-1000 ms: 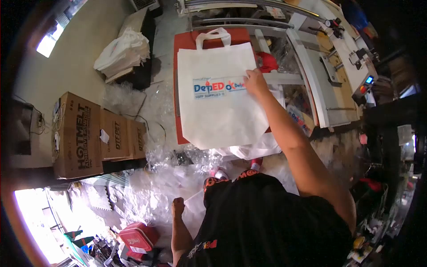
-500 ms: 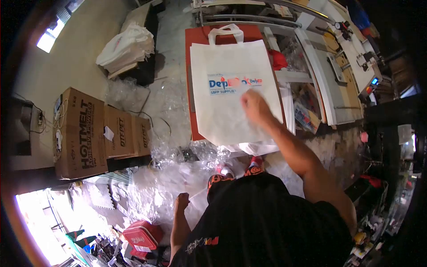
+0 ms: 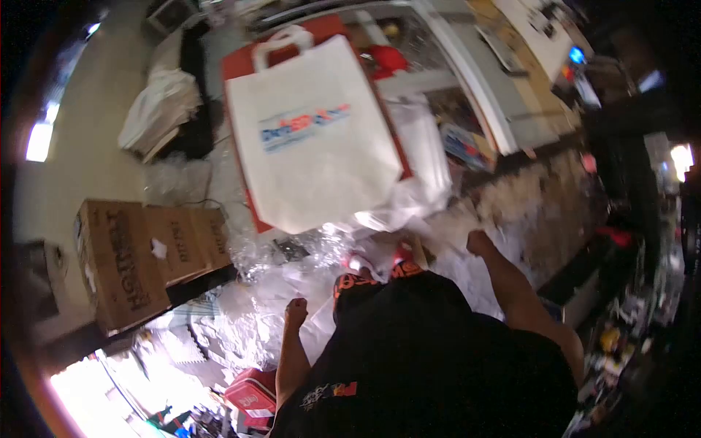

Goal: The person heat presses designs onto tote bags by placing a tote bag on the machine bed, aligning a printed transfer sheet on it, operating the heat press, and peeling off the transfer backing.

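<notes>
A white tote bag [image 3: 310,146] with two loop handles and a blue and red print lies flat on a red board [image 3: 241,175]. My right hand [image 3: 479,243] is off the bag, to its lower right, with its fingers curled in and nothing visible in them. Low on the other side, my left hand [image 3: 296,312] hangs beside my body, also loosely closed, apart from the bag. More white bags [image 3: 420,160] hang at the right side of the board. The picture is blurred, so the print's lettering is hard to read.
A stack of white bags [image 3: 164,109] sits at the upper left. Cardboard boxes [image 3: 120,263] stand at the left. Clear plastic wrap [image 3: 270,255] covers floor near my feet. A machine with a lit blue display [image 3: 576,55] is at the upper right; a red case [image 3: 252,394] lies lower left.
My right hand has drawn back from over the bag to beside my body. The view has turned, so the bag appears farther left and tilted. My left hand stays low.
</notes>
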Action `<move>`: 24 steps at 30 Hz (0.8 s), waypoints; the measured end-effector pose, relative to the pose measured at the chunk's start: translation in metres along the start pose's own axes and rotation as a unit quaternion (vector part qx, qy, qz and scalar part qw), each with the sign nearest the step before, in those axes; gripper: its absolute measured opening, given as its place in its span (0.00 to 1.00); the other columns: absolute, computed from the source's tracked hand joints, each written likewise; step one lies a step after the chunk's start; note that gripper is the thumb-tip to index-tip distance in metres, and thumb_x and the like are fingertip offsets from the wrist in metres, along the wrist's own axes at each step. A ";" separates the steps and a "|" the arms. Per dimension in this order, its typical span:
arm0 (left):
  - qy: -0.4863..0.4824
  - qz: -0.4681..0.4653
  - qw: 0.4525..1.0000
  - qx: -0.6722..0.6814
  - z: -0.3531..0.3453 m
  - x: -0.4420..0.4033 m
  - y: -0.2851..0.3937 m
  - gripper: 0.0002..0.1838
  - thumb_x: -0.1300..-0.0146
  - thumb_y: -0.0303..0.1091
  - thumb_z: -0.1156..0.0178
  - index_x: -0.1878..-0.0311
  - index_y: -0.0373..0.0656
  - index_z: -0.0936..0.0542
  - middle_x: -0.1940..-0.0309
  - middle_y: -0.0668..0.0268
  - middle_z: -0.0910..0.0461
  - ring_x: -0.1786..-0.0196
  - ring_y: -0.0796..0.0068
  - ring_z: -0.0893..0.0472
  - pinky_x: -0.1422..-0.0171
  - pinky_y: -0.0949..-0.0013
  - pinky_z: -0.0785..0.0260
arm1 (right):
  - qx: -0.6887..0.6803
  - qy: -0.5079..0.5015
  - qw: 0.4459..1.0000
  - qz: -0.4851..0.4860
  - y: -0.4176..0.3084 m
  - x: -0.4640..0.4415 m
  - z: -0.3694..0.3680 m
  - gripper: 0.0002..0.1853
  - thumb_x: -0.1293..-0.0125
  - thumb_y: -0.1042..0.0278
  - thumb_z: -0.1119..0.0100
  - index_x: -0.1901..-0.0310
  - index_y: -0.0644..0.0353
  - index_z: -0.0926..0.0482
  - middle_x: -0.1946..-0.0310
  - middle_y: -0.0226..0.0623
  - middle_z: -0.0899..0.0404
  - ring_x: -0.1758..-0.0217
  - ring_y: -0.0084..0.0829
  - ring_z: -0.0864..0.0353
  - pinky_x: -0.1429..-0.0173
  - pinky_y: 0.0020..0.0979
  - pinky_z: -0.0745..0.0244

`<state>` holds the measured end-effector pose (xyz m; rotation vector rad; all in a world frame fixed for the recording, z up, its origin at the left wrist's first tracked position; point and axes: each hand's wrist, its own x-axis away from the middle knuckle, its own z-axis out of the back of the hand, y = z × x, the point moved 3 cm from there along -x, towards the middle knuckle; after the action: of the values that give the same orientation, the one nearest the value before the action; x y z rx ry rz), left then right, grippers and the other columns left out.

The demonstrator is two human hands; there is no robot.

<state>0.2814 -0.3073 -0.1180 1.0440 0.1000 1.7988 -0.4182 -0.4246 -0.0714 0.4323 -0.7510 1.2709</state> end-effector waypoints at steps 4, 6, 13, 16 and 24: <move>-0.021 0.099 0.992 0.082 -0.021 0.035 0.054 0.21 0.35 0.48 0.42 0.51 0.40 0.17 0.62 0.52 0.14 0.62 0.56 0.13 0.51 0.58 0.22 | 0.006 0.197 0.978 -0.065 0.028 -0.027 0.035 0.23 0.38 0.54 0.37 0.50 0.66 0.22 0.55 0.54 0.17 0.50 0.54 0.18 0.43 0.50 0.22; 0.006 0.060 0.994 0.087 -0.041 0.050 0.052 0.19 0.35 0.46 0.41 0.52 0.39 0.17 0.64 0.53 0.14 0.67 0.60 0.13 0.53 0.59 0.22 | -0.109 0.266 0.958 0.002 -0.012 -0.060 0.066 0.19 0.35 0.54 0.39 0.57 0.66 0.22 0.58 0.57 0.18 0.51 0.56 0.19 0.49 0.52 0.24; 0.026 0.131 0.984 0.117 -0.085 0.147 0.088 0.18 0.32 0.44 0.40 0.50 0.39 0.18 0.65 0.53 0.14 0.66 0.63 0.13 0.56 0.60 0.23 | -0.071 0.271 0.960 -0.015 -0.127 -0.183 0.107 0.28 0.40 0.48 0.32 0.52 0.67 0.23 0.51 0.53 0.22 0.44 0.52 0.21 0.45 0.48 0.23; -0.001 0.113 0.992 0.053 -0.104 0.191 0.091 0.18 0.34 0.43 0.40 0.50 0.39 0.18 0.60 0.51 0.14 0.57 0.56 0.14 0.51 0.55 0.23 | -0.043 0.270 0.958 -0.081 -0.141 -0.189 0.102 0.30 0.40 0.46 0.33 0.47 0.64 0.25 0.43 0.49 0.26 0.40 0.48 0.23 0.43 0.46 0.22; 0.026 0.183 0.980 0.077 -0.136 0.209 0.120 0.18 0.35 0.43 0.39 0.52 0.39 0.16 0.58 0.54 0.14 0.52 0.55 0.15 0.45 0.57 0.24 | -0.114 0.273 0.945 -0.140 -0.143 -0.176 0.109 0.14 0.40 0.58 0.37 0.58 0.58 0.16 0.50 0.45 0.20 0.46 0.51 0.21 0.42 0.45 0.23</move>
<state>0.0781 -0.1493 -0.0163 1.1821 0.0843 2.1792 -0.3287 -0.6579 -0.1056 -0.0137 -0.3407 0.9542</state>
